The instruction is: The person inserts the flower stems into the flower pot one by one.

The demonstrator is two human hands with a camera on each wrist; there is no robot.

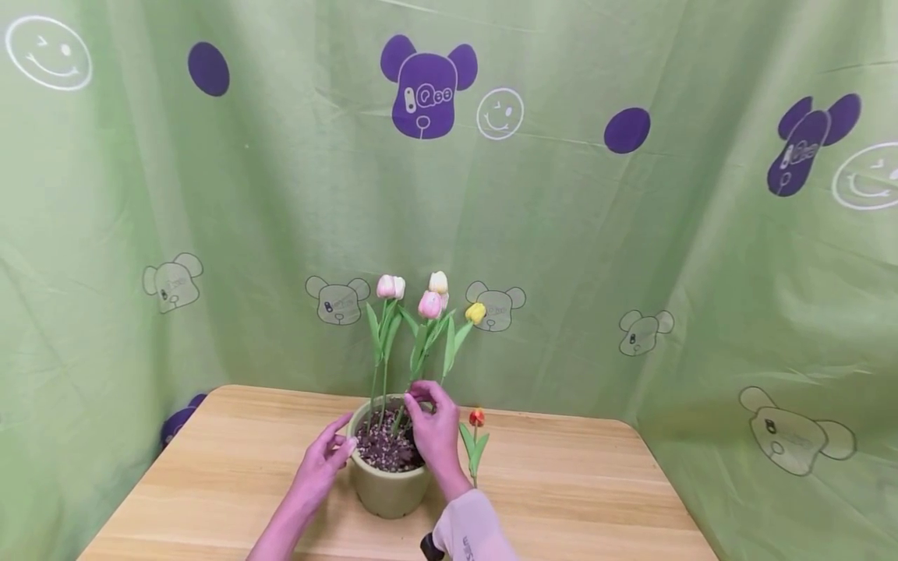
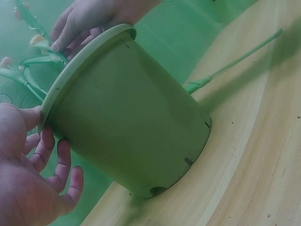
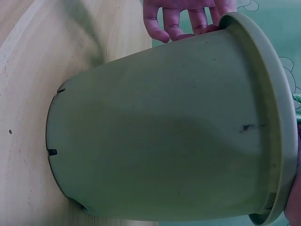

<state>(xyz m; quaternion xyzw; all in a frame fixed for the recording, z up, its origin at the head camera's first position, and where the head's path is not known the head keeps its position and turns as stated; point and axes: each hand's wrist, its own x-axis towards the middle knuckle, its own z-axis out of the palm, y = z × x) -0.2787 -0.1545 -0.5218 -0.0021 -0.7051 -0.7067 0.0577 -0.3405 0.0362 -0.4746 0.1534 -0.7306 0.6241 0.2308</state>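
Observation:
A green flower pot (image 1: 390, 492) filled with dark, speckled soil (image 1: 387, 448) stands on the table. My left hand (image 1: 324, 461) holds its rim at the left, thumb over the edge and fingers against the outside, as the left wrist view shows. Artificial tulips rise from the pot: pink-and-white ones (image 1: 390, 287), pink (image 1: 430, 304) and cream (image 1: 438, 281) blooms, and a yellow tulip (image 1: 475, 313). Over the soil my right hand (image 1: 436, 428) pinches a green tulip stem between thumb and fingers; the hand covers the lower part of the yellow one's stem.
A red-orange tulip (image 1: 476, 418) with green leaves lies on the wooden table (image 1: 561, 475), right of the pot. Behind and around the table hangs a green curtain (image 1: 547, 210) printed with bears and smiley faces.

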